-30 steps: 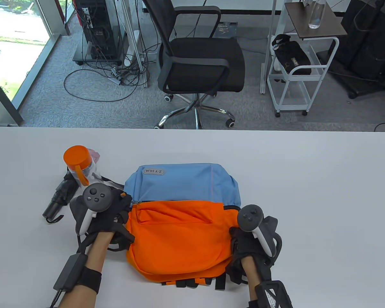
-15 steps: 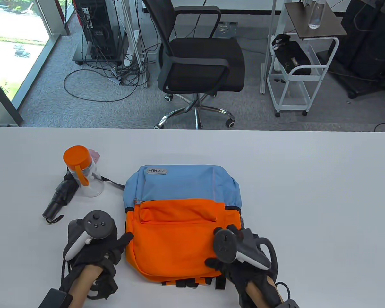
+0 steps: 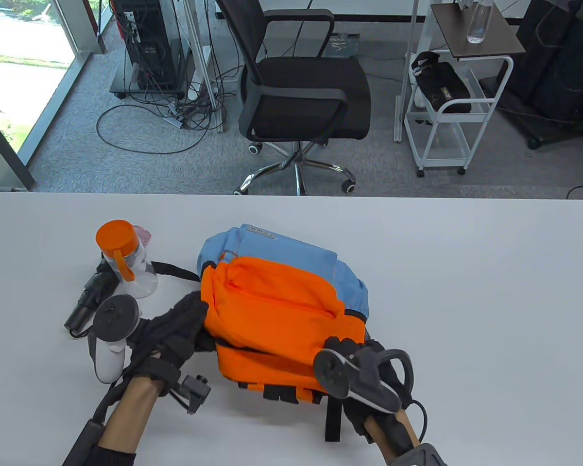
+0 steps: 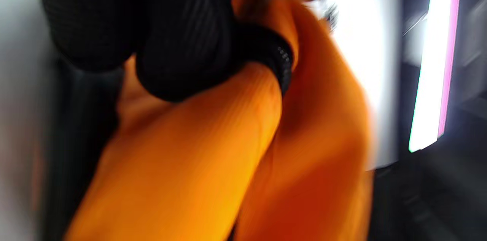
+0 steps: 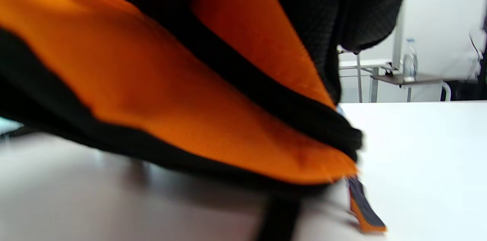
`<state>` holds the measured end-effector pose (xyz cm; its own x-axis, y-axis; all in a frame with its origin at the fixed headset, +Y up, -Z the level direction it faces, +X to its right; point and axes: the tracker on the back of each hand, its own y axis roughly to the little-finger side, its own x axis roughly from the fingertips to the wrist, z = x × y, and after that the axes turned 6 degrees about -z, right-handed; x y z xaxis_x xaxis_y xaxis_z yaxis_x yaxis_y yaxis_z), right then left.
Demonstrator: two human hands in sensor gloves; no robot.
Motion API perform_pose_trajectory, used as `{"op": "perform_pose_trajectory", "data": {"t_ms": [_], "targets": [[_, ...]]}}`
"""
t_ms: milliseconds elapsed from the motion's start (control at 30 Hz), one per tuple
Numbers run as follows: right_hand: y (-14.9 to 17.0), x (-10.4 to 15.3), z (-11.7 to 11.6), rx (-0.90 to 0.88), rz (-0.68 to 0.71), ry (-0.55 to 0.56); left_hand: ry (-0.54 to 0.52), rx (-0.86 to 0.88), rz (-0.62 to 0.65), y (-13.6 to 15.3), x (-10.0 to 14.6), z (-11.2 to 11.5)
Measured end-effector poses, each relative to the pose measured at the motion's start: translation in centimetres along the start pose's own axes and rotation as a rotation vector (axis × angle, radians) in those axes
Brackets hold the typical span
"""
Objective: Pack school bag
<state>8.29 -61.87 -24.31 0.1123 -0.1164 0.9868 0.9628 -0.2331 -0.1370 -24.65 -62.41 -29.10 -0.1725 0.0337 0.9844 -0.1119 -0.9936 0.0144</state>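
The left hand (image 3: 175, 330) gripped the orange fabric at the near left edge of the school bag (image 3: 277, 310), fingers (image 4: 182, 51) curled round a fold. The right hand (image 3: 364, 369) clutched the bag's near right corner. The bag sat tilted, half lifted off the worktop (image 3: 466, 291), beside the orange-lidded bottle (image 3: 124, 257) and folded umbrella (image 3: 90, 298). To stand it well, both hands should raise evenly, keeping the straps from snagging and the bottle from being knocked.

Orange bag (image 5: 228, 119) w/ black trim fills frame, gloved fingers (image 5: 327, 13) gripping it above white table (image 5: 418, 157).
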Motion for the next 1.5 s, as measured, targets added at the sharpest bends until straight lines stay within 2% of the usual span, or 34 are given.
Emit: {"op": "perform_pose_trajectory", "data": {"t_ms": [33, 100, 167, 200, 267, 300, 367, 433, 500, 533, 567, 633, 700, 733, 767, 800, 833, 867, 900, 933, 1000, 1067, 1133, 1300, 1400, 1500], "targets": [[0.1, -0.6, 2.0, -0.121, -0.034, 0.027, 0.025, 0.08, 0.095, -1.5, -0.1, -0.2], [0.3, -1.4, 4.3, -0.262, -0.087, 0.036, 0.054, 0.151, 0.203, -3.2, 0.0, -0.4], [0.2, -2.4, 5.9, -0.418, -0.123, 0.046, 0.086, 0.093, 0.241, -3.8, 0.7, 0.2], [0.1, -2.9, 6.3, -0.47, -0.153, 0.074, 0.069, -0.012, 0.236, -3.5, 1.1, 0.7], [0.4, -3.6, 6.2, -0.587, -0.208, 0.092, 0.065, -0.232, 0.248, -2.1, 1.8, 1.9], [0.6, -3.9, 5.9, -0.661, -0.235, 0.109, 0.108, -0.325, 0.247, -1.1, 1.9, 3.0], [1.3, -4.4, 4.7, -0.898, -0.241, 0.089, 0.266, -0.411, 0.217, 0.8, 1.7, 5.5], [0.8, -4.5, 3.7, -0.977, -0.164, 0.034, 0.315, -0.434, 0.203, 1.8, 1.2, 7.6], [0.0, -4.2, 3.3, -0.844, -0.099, -0.113, 0.241, -0.494, 0.194, 1.7, 0.7, 8.4], [-0.4, -3.9, 3.2, -0.764, -0.035, -0.151, 0.193, -0.569, 0.214, 1.4, 0.3, 8.4], [-0.5, -3.6, 3.2, -0.721, 0.025, -0.153, 0.154, -0.646, 0.219, 1.2, 0.0, 8.2], [-0.1, -3.2, 2.9, -0.74, 0.103, -0.155, 0.104, -0.655, 0.218, 0.9, -0.3, 7.9], [1.1, -3.0, 2.1, -0.888, 0.114, -0.061, 0.084, -0.626, 0.192, 0.8, -0.6, 7.6], [1.7, -2.8, 1.6, -0.939, 0.066, 0.057, 0.048, -0.626, 0.19, 0.7, -0.7, 7.4], [2.3, -2.5, 1.1, -0.942, -0.03, 0.18, -0.011, -0.62, 0.185, 0.8, -0.8, 7.1], [2.9, -2.3, -0.3, -0.858, -0.141, 0.234, 0.038, -0.602, 0.193, 0.9, -1.2, 7.0], [2.9, -2.3, -1.1, -0.798, -0.127, 0.154, 0.096, -0.589, 0.195, 1.1, -1.3, 7.2], [2.5, -2.5, -2.8, -0.704, -0.077, -0.079, 0.22, -0.583, 0.208, 1.3, -1.7, 7.8], [2.0, -2.4, -3.8, -0.656, -0.065, -0.191, 0.27, -0.602, 0.18, 1.6, -1.7, 8.2], [1.2, -2.2, -4.7, -0.601, -0.032, -0.206, 0.315, -0.641, 0.177, 1.9, -1.9, 8.9], [0.1, -2.0, -5.6, -0.54, -0.017, -0.064, 0.284, -0.721, 0.202, 2.3, -2.0, 9.8], [-0.6, -1.7, -6.0, -0.546, -0.071, -0.008, 0.193, -0.729, 0.233, 2.6, -1.9, 9.9], [-1.0, -1.5, -5.8, -0.524, -0.067, 0.061, 0.085, -0.69, 0.247, 3.2, -1.4, 9.8], [-1.5, -1.0, -5.2, -0.33, -0.063, 0.183, 0.092, -0.677, 0.274, 3.7, -0.1, 9.7], [-1.7, -0.7, -5.1, -0.286, -0.025, 0.25, 0.026, -0.713, 0.322, 3.4, 0.3, 9.6], [-1.3, -0.2, -4.3, -0.236, 0.014, 0.297, -0.01, -0.672, 0.338, 3.4, 0.7, 8.9]]}}
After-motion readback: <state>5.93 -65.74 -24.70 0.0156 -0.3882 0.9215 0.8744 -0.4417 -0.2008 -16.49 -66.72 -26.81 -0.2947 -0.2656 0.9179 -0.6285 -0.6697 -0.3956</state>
